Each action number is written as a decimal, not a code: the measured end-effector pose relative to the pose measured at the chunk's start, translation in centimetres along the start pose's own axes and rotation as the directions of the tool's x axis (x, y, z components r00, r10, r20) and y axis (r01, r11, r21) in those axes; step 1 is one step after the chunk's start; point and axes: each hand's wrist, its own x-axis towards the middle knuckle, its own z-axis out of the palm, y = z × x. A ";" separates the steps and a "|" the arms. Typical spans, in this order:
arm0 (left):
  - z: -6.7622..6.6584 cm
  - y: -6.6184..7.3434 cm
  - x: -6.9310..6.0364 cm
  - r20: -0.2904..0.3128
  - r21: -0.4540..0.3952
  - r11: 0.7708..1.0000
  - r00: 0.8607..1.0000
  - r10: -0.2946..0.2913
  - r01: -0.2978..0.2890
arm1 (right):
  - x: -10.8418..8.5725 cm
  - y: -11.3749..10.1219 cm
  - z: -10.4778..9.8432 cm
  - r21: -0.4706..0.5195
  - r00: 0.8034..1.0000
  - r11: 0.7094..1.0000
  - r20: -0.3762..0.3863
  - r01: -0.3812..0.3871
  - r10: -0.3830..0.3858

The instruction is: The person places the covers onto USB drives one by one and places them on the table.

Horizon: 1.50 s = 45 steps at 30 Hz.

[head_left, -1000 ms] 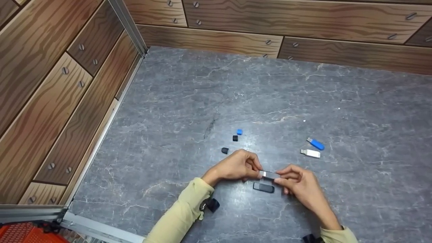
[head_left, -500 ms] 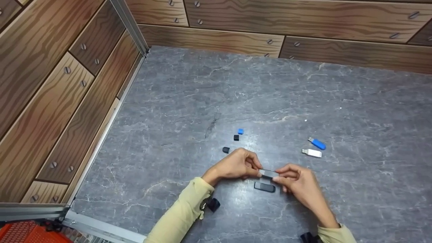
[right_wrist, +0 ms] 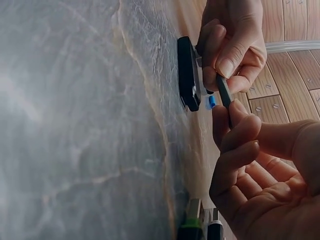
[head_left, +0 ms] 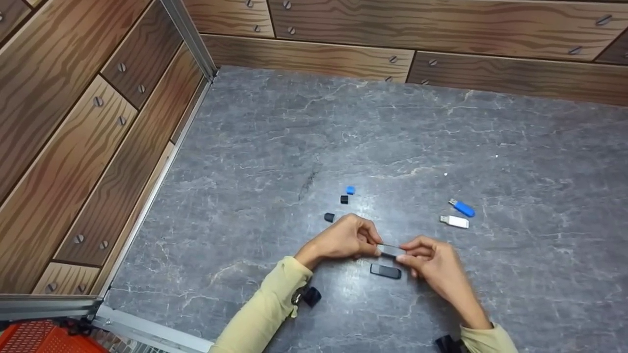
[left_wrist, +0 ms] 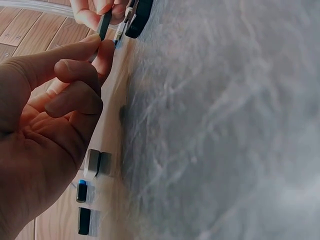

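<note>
A slim grey USB stick (head_left: 391, 251) is pinched at both ends, between the thumb and fingertips of my left hand (head_left: 346, 239) and those of my right hand (head_left: 434, 257). It is held just off the table, its far edge a thin dark line. In the right wrist view the stick (right_wrist: 224, 90) appears edge-on with a ridged side. Just in front of the hands lies a black and grey USB stick (head_left: 386, 271). Beyond the left hand sit a dark cap (head_left: 329, 216), a small black cap (head_left: 344, 199) and a blue cap (head_left: 351, 189). Fingertips cover both ends of the held stick.
Right of the hands, a blue USB stick (head_left: 462, 208) and a white USB stick (head_left: 455, 221) lie with bare connectors. Wood-patterned panels (head_left: 314, 59) border the grey marbled table (head_left: 245, 147) at the back and left. A red basket (head_left: 49, 338) shows at the lower left.
The held stick has been rolled between the fingertips, so a paler face and a dark near edge now show. Both hands stay almost in place; the loose sticks and caps have not moved.
</note>
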 end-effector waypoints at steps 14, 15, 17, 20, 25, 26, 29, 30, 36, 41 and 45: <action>0.2 0.2 -0.5 -0.050 0.204 0.978 0.997 0.056 -0.044 | 0.0 0.3 -0.2 -0.065 0.996 0.997 0.070 0.051 -0.046; 0.3 0.2 -0.6 -0.053 0.224 0.973 0.997 0.058 -0.045 | -0.1 0.4 -0.2 -0.065 0.996 0.996 0.075 0.053 -0.049; 0.3 0.4 -0.6 -0.056 0.257 0.966 0.997 0.058 -0.042 | -0.1 0.4 -0.3 -0.071 0.995 0.996 0.080 0.062 -0.056; 0.5 0.6 -0.6 -0.056 0.297 0.954 0.997 0.054 -0.034 | -0.2 0.3 -0.3 -0.085 0.996 0.994 0.074 0.065 -0.059; 0.8 1.0 -0.7 -0.057 0.387 0.922 0.997 0.046 -0.020 | -0.3 0.2 -0.3 -0.126 0.995 0.988 0.055 0.091 -0.084; 0.9 1.1 -0.7 -0.058 0.400 0.917 0.997 0.045 -0.018 | -0.3 0.2 -0.3 -0.139 0.995 0.986 0.051 0.097 -0.091; 1.2 1.2 -0.8 -0.066 0.429 0.903 0.997 0.049 -0.016 | -0.3 0.1 -0.2 -0.189 0.994 0.976 0.038 0.108 -0.103; 1.3 1.2 -0.9 -0.068 0.438 0.899 0.996 0.054 -0.019 | -0.3 0.1 -0.2 -0.211 0.994 0.971 0.031 0.110 -0.106; 1.8 1.5 -1.1 -0.076 0.479 0.877 0.993 0.088 -0.041 | -0.4 0.1 -0.1 -0.331 0.992 0.936 -0.006 0.119 -0.128; 2.1 1.4 -1.1 -0.076 0.509 0.860 0.993 0.090 -0.039 | -0.4 0.1 0.0 -0.359 0.990 0.924 -0.003 0.131 -0.142; 2.3 1.3 -1.0 -0.084 0.526 0.850 0.993 0.085 -0.029 | -0.4 0.1 0.2 -0.370 0.989 0.919 -0.009 0.136 -0.151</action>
